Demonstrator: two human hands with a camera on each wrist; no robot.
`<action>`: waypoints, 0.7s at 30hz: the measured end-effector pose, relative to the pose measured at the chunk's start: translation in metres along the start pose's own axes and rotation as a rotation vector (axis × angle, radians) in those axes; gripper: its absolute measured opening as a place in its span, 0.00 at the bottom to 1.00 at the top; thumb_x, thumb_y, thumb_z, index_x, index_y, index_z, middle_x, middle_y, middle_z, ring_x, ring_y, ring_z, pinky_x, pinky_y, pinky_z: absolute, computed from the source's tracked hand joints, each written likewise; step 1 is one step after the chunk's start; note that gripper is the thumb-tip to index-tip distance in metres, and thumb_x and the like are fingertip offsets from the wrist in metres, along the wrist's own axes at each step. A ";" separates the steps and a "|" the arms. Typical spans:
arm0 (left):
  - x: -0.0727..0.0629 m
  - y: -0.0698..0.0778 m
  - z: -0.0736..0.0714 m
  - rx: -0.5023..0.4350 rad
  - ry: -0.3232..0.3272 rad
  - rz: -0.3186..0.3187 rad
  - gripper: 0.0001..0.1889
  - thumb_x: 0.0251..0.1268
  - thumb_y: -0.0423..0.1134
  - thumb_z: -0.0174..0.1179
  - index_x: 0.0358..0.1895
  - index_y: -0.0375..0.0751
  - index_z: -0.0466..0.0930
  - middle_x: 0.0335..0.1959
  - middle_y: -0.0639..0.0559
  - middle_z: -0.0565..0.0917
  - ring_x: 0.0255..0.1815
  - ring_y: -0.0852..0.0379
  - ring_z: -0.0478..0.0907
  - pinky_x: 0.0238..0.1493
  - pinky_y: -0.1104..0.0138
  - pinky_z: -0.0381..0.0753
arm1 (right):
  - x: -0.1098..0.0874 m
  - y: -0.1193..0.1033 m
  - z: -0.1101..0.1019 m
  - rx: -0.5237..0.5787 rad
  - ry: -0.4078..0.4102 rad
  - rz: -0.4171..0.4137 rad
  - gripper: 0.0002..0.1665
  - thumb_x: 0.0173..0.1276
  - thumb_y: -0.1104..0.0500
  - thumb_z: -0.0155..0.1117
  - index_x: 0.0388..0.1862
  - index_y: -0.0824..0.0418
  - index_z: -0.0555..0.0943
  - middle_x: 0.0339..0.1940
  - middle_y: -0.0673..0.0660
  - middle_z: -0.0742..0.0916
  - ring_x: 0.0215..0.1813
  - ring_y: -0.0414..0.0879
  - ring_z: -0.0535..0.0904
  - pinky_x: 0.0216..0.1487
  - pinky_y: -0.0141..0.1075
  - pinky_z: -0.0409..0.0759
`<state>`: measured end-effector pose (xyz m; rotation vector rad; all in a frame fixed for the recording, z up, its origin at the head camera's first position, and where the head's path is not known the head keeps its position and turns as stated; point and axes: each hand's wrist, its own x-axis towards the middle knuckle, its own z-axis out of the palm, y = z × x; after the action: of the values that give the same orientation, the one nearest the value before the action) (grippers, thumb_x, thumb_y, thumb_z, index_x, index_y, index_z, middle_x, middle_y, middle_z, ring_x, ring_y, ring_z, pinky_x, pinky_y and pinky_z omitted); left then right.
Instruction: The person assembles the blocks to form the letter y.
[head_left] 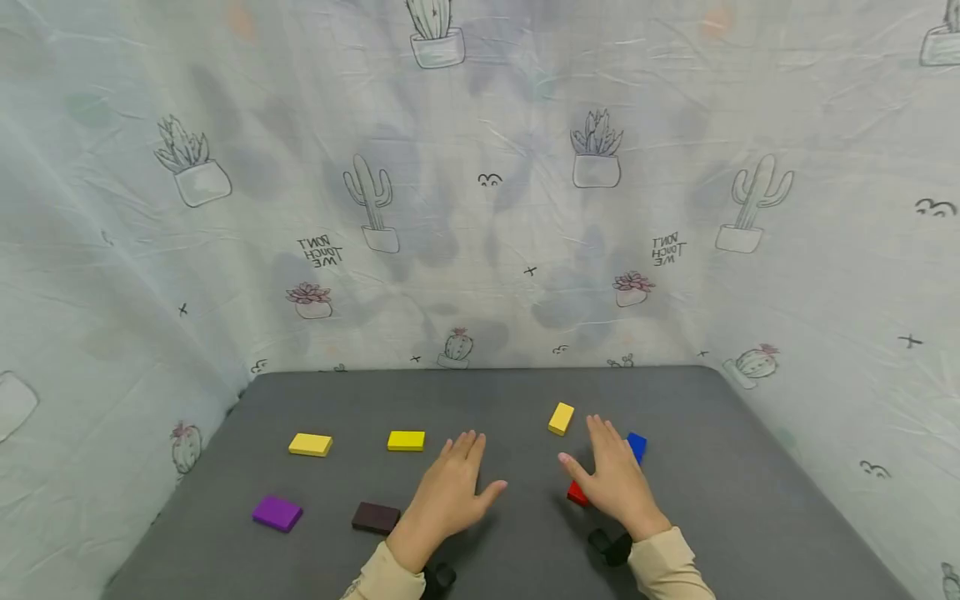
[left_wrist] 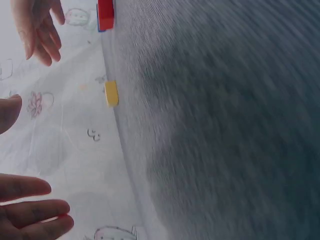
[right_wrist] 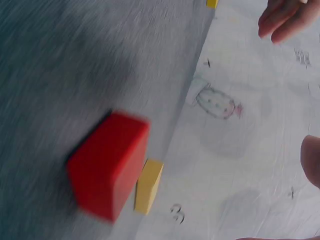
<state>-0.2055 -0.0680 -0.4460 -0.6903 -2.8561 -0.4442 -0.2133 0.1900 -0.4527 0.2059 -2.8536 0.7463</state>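
My left hand (head_left: 448, 492), fingers straight and thumb spread, hovers over the grey table with nothing in it. Close to its wrist lies a dark brown block (head_left: 377, 517). Beyond its fingertips sits a bright yellow block (head_left: 407, 441). My right hand (head_left: 617, 479) is likewise held flat and empty above the table. Under it a red block (head_left: 577, 493) and a blue block (head_left: 637, 447) are partly hidden in the head view. The right wrist view shows the red block (right_wrist: 109, 166) large, with a yellow block (right_wrist: 149, 186) behind it.
A pale yellow block (head_left: 311, 444) and a purple block (head_left: 277, 513) lie at the left of the table (head_left: 510, 567). Another pale yellow block (head_left: 561, 418) stands out near the back right. A cactus-printed curtain (head_left: 487, 250) borders the table's back and sides.
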 end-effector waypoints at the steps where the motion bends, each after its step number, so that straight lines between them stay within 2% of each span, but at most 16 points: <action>1: 0.001 0.002 0.000 -0.008 -0.006 0.013 0.38 0.65 0.59 0.54 0.67 0.32 0.65 0.68 0.36 0.68 0.69 0.43 0.64 0.69 0.50 0.63 | 0.000 0.003 -0.001 0.007 0.002 0.010 0.51 0.66 0.37 0.57 0.73 0.70 0.57 0.73 0.70 0.62 0.74 0.67 0.53 0.69 0.65 0.51; 5: 0.003 0.011 0.001 -0.035 -0.031 0.059 0.33 0.68 0.56 0.53 0.67 0.35 0.66 0.67 0.39 0.69 0.69 0.45 0.65 0.68 0.53 0.65 | -0.002 0.019 -0.006 0.039 0.032 0.063 0.50 0.67 0.37 0.55 0.73 0.71 0.56 0.72 0.72 0.63 0.72 0.68 0.57 0.68 0.63 0.57; 9: 0.006 0.020 0.006 -0.101 -0.051 0.085 0.30 0.69 0.53 0.53 0.67 0.37 0.67 0.67 0.42 0.70 0.68 0.48 0.68 0.64 0.54 0.71 | -0.006 0.035 -0.010 0.088 0.074 0.110 0.47 0.68 0.39 0.56 0.72 0.71 0.57 0.69 0.74 0.65 0.69 0.70 0.61 0.65 0.63 0.63; 12: 0.010 0.027 0.010 -0.185 -0.066 0.098 0.29 0.69 0.51 0.54 0.67 0.38 0.68 0.66 0.44 0.72 0.66 0.49 0.70 0.61 0.55 0.74 | -0.008 0.047 -0.014 0.122 0.084 0.143 0.46 0.69 0.41 0.56 0.71 0.71 0.57 0.69 0.75 0.66 0.67 0.70 0.63 0.63 0.63 0.65; 16: 0.017 0.036 0.016 -0.306 -0.089 0.130 0.27 0.69 0.49 0.54 0.66 0.39 0.69 0.64 0.46 0.74 0.65 0.50 0.71 0.62 0.57 0.74 | -0.008 0.062 -0.019 0.156 0.084 0.174 0.46 0.68 0.42 0.58 0.71 0.72 0.57 0.68 0.76 0.67 0.67 0.70 0.63 0.62 0.63 0.66; 21: 0.028 0.048 0.028 -0.445 -0.127 0.168 0.25 0.69 0.47 0.55 0.65 0.37 0.70 0.63 0.47 0.75 0.64 0.52 0.72 0.63 0.59 0.73 | -0.006 0.082 -0.025 0.216 0.055 0.185 0.47 0.67 0.44 0.60 0.72 0.71 0.55 0.69 0.74 0.65 0.69 0.69 0.61 0.63 0.62 0.66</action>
<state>-0.2104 -0.0059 -0.4539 -1.0541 -2.8006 -1.0594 -0.2182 0.2733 -0.4714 -0.0498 -2.7635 1.0795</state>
